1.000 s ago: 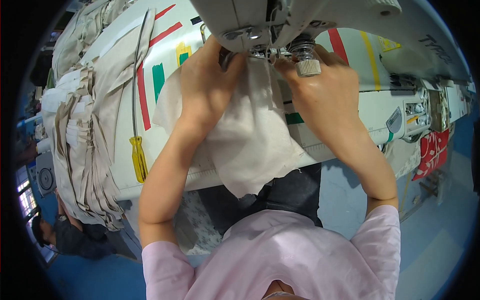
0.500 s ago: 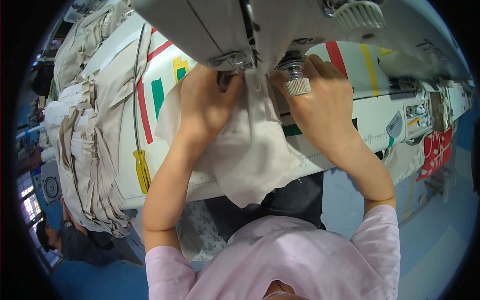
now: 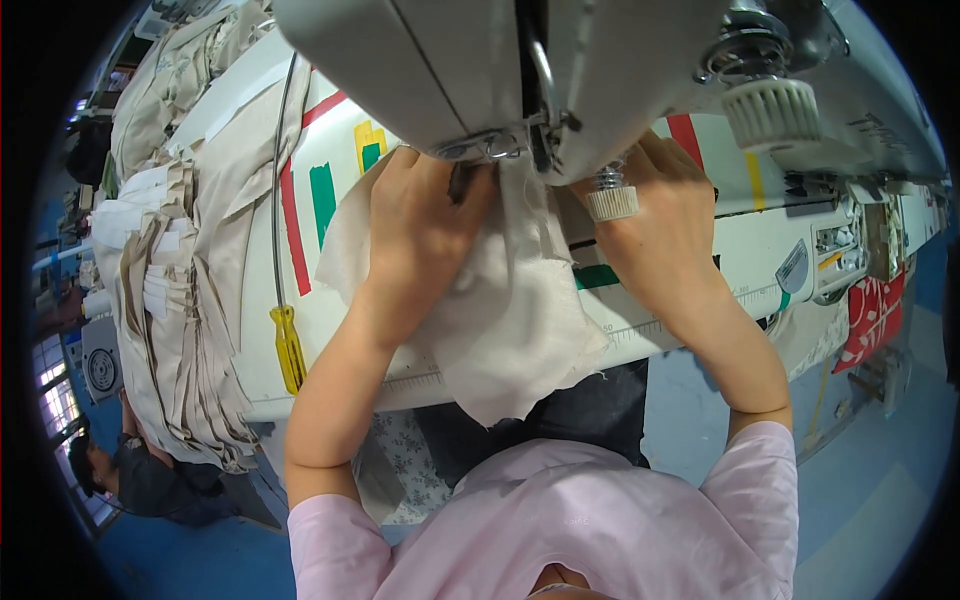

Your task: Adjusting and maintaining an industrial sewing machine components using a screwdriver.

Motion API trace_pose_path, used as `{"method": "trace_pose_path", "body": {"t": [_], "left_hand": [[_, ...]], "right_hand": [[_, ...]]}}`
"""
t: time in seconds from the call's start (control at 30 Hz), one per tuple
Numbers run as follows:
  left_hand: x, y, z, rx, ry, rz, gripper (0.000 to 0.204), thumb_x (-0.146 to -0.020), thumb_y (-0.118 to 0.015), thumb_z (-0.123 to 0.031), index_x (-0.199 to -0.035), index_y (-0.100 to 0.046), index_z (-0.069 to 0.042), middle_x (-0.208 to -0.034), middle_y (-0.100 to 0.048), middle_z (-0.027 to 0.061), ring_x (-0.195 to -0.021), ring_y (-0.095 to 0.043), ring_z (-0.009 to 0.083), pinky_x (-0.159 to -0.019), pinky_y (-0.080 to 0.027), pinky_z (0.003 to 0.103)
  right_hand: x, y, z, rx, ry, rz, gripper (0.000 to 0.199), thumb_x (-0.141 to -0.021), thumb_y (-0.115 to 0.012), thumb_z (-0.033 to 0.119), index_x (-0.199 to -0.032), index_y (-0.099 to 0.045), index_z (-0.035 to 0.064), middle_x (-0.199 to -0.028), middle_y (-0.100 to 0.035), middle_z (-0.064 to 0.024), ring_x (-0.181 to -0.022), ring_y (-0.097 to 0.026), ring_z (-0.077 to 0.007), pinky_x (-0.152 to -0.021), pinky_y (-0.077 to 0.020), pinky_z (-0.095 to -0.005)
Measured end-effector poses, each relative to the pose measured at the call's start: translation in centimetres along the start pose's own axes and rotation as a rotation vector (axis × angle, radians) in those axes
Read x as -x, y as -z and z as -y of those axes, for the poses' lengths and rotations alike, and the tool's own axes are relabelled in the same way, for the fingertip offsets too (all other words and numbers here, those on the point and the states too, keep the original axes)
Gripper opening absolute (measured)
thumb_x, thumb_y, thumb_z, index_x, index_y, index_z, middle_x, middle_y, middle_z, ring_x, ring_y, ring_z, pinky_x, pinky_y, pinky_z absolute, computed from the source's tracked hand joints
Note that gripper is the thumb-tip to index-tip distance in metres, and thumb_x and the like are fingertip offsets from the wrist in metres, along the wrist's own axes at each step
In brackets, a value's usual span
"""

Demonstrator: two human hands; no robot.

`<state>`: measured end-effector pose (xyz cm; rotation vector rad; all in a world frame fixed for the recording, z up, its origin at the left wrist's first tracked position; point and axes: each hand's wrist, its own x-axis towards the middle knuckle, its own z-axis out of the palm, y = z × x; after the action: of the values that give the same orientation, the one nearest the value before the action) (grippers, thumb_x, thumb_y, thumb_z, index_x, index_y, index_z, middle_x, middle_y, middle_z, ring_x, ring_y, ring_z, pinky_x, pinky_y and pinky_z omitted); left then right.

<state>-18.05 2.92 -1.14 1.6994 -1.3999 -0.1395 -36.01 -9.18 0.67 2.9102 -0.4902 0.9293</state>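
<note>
A cream fabric piece [image 3: 510, 320] lies under the sewing machine head [image 3: 450, 70], its loose end draping over the table's near edge. My left hand [image 3: 425, 225] is closed on the fabric's left part, thumb and fingers bent close to the needle area. On the other side, my right hand [image 3: 660, 225] has its fingers curled at the fabric's right edge, partly behind a small ribbed knob [image 3: 612, 203]. The machine head hides the fingertips of both hands and the spot where the needle meets the cloth.
To the left, a stack of cream cut pieces [image 3: 175, 330] hangs over the table edge. Beside it lies a yellow-handled screwdriver [image 3: 287, 350]. Coloured tape strips [image 3: 322, 205] mark the white table. A red patterned cloth [image 3: 868, 320] hangs at right. Another person [image 3: 150, 470] sits far left.
The machine head looks larger and lower in the picture, as the view has shifted. Both hands and the fabric appear slightly lower and further right; both hands stay at the fabric.
</note>
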Motion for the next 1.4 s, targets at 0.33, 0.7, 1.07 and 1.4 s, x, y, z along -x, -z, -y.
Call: {"method": "trace_pose_path", "body": {"t": [0.33,0.7,1.07,1.4], "left_hand": [[0.3,0.3,-0.6,-0.022,0.019,-0.039,0.021,-0.085,-0.072,0.003,-0.105,-0.071,-0.002,-0.089,-0.066,0.0175,-0.077,-0.065,0.0345,-0.069,-0.051,0.041],[0.7,1.3,-1.1,0.028,0.042,0.084,0.022,-0.084,-0.074,0.002,-0.104,-0.068,-0.001,-0.09,-0.065,0.0141,-0.077,-0.06,0.0326,-0.07,-0.049,0.042],[-0.2,1.3,-0.7,-0.121,-0.053,0.03,0.026,-0.083,-0.071,0.002,-0.108,-0.066,-0.004,-0.099,-0.066,0.0135,-0.081,-0.063,0.0339,-0.071,-0.051,0.042],[-0.2,1.2,-0.6,-0.107,-0.014,0.035,0.021,-0.084,-0.071,-0.002,-0.104,-0.067,-0.006,-0.096,-0.065,0.0112,-0.081,-0.064,0.0333,-0.073,-0.052,0.042]], "right_hand": [[-0.2,0.1,0.5,-0.053,0.016,-0.041,0.008,-0.068,-0.069,0.007,-0.075,-0.067,0.0051,-0.08,-0.061,-0.006,-0.077,-0.063,-0.0221,-0.065,-0.0511,-0.0339],[0.2,-0.1,0.3,-0.055,-0.015,-0.031,0.009,-0.068,-0.07,0.004,-0.076,-0.068,0.0057,-0.079,-0.059,-0.0046,-0.077,-0.062,-0.0213,-0.064,-0.051,-0.0338],[0.0,1.6,0.1,-0.349,-0.122,0.025,0.014,-0.076,-0.077,0.022,-0.078,-0.071,0.0095,-0.077,-0.064,-0.0056,-0.069,-0.066,-0.0265,-0.054,-0.0508,-0.0392],[-0.5,-1.3,-0.6,-0.113,0.114,0.017,0.02,-0.087,-0.076,0.015,-0.106,-0.07,0.0112,-0.088,-0.073,-0.006,-0.067,-0.068,-0.0285,-0.053,-0.0535,-0.0408]]}}
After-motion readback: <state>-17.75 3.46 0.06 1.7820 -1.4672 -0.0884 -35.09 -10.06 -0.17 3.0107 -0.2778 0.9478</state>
